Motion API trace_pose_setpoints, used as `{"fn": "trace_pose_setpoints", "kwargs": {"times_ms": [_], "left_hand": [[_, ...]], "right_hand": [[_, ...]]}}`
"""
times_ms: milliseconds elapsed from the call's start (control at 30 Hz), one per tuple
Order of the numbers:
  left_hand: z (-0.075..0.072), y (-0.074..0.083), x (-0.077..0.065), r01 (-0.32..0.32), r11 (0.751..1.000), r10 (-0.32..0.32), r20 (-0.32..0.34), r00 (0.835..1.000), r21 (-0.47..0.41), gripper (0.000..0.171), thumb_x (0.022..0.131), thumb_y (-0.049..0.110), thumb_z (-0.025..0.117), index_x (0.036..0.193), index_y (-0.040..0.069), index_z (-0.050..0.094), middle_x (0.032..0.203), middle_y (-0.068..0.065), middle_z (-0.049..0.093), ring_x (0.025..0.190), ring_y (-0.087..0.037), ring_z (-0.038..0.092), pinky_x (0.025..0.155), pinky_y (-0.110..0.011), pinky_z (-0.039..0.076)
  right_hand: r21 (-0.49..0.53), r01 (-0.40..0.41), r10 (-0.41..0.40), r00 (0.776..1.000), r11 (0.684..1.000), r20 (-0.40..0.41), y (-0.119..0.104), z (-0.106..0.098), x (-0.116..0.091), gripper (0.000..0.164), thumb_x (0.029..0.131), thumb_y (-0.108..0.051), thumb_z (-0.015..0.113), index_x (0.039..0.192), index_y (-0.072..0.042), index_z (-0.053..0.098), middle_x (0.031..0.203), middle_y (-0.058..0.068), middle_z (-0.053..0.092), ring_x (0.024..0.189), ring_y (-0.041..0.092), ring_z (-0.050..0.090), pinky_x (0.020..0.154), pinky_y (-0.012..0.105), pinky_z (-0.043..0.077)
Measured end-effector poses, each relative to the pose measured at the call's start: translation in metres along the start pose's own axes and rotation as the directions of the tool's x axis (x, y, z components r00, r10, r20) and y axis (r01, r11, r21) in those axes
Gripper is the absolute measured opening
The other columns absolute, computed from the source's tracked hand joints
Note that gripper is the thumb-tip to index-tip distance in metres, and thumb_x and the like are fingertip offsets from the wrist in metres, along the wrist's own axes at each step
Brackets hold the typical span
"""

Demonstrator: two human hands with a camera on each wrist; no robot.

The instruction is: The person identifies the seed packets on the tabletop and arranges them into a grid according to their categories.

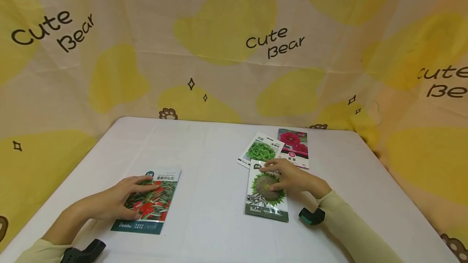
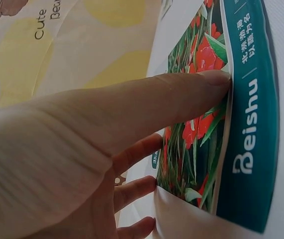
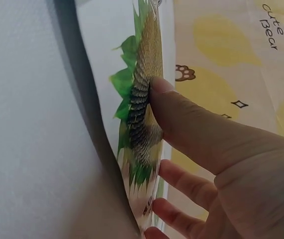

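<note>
On the left of the table lies a seed packet with red flowers and a dark green bottom band (image 1: 166, 200). My left hand (image 1: 113, 200) rests on it, fingers spread over the picture; in the left wrist view the thumb (image 2: 196, 92) touches the picture's edge beside the band. Right of the middle is a sunflower seed packet (image 1: 261, 194), under my right hand (image 1: 294, 177). That hand's thumb (image 3: 181, 114) presses the flower head in the right wrist view, and its other fingertips touch the packet farther up.
Behind the sunflower packet lie a green-leaf seed packet (image 1: 260, 150), partly overlapped by it, and a pink-flower packet (image 1: 292, 140). They lie on a white table (image 1: 212, 198). A yellow-patterned "Cute Bear" cloth (image 1: 219, 23) hangs behind the table. Dark wrist devices (image 1: 311, 216) sit at both sleeves.
</note>
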State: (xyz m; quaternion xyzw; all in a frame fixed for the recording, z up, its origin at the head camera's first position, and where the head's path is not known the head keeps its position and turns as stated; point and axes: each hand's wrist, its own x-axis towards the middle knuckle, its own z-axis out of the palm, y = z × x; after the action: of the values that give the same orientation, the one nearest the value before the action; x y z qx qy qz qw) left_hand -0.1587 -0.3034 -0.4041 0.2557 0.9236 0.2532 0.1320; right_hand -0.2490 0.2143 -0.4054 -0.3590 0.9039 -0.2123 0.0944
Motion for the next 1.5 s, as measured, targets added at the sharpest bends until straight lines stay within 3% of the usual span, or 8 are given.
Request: {"fn": "trace_pose_setpoints", "kwargs": {"times_ms": [267, 533, 833, 1100, 1500], "left_hand": [[0.003, -0.001, -0.002, 0.023, 1.0, -0.023, 0.012, 1.0, -0.021, 0.077, 0.078, 0.036, 0.084, 0.147, 0.018, 0.054, 0.157, -0.022, 0.035, 0.138, -0.052, 0.032, 0.097, -0.073, 0.038], [0.003, -0.002, -0.003, 0.039, 0.999, -0.039, 0.015, 0.999, -0.031, 0.077, 0.078, 0.035, 0.084, 0.147, 0.018, 0.054, 0.157, -0.022, 0.034, 0.138, -0.053, 0.031, 0.098, -0.075, 0.036], [0.001, -0.002, -0.001, -0.001, 1.0, 0.001, 0.006, 1.0, -0.009, 0.077, 0.078, 0.033, 0.084, 0.147, 0.014, 0.055, 0.156, -0.023, 0.035, 0.137, -0.052, 0.032, 0.097, -0.073, 0.038], [0.001, 0.0, -0.001, -0.009, 1.0, 0.009, 0.004, 1.0, -0.008, 0.076, 0.078, 0.03, 0.084, 0.146, 0.013, 0.055, 0.155, -0.024, 0.037, 0.136, -0.053, 0.033, 0.096, -0.072, 0.038], [0.0, -0.002, 0.0, -0.016, 1.0, 0.016, -0.003, 1.0, 0.016, 0.076, 0.078, 0.033, 0.084, 0.146, 0.012, 0.056, 0.156, -0.021, 0.038, 0.137, -0.05, 0.034, 0.097, -0.066, 0.041]], "right_hand": [[-0.039, 0.051, -0.05, 0.999, 0.998, 0.018, -0.007, 0.004, -0.001, 0.061, 0.086, -0.027, 0.081, 0.14, -0.008, 0.061, 0.14, 0.021, 0.056, 0.124, 0.04, 0.051, 0.097, 0.052, 0.045], [-0.036, 0.068, -0.066, 0.996, 0.997, 0.054, -0.015, 0.004, -0.001, 0.065, 0.086, -0.031, 0.081, 0.143, -0.009, 0.058, 0.144, 0.023, 0.052, 0.13, 0.043, 0.047, 0.104, 0.062, 0.04], [0.023, 0.059, -0.061, 0.993, 0.998, 0.102, -0.022, 0.005, -0.002, 0.07, 0.085, -0.033, 0.082, 0.146, -0.012, 0.055, 0.147, 0.021, 0.048, 0.133, 0.043, 0.043, 0.103, 0.06, 0.041], [0.015, 0.072, -0.073, 0.992, 0.997, 0.105, -0.031, 0.008, 0.001, 0.074, 0.081, -0.031, 0.085, 0.146, -0.013, 0.056, 0.146, 0.018, 0.049, 0.129, 0.037, 0.045, 0.1, 0.051, 0.043], [0.013, 0.041, -0.043, 0.991, 0.999, 0.13, -0.04, 0.01, 0.01, 0.079, 0.079, -0.034, 0.086, 0.149, -0.019, 0.053, 0.15, 0.013, 0.046, 0.132, 0.036, 0.042, 0.105, 0.059, 0.038]]}}
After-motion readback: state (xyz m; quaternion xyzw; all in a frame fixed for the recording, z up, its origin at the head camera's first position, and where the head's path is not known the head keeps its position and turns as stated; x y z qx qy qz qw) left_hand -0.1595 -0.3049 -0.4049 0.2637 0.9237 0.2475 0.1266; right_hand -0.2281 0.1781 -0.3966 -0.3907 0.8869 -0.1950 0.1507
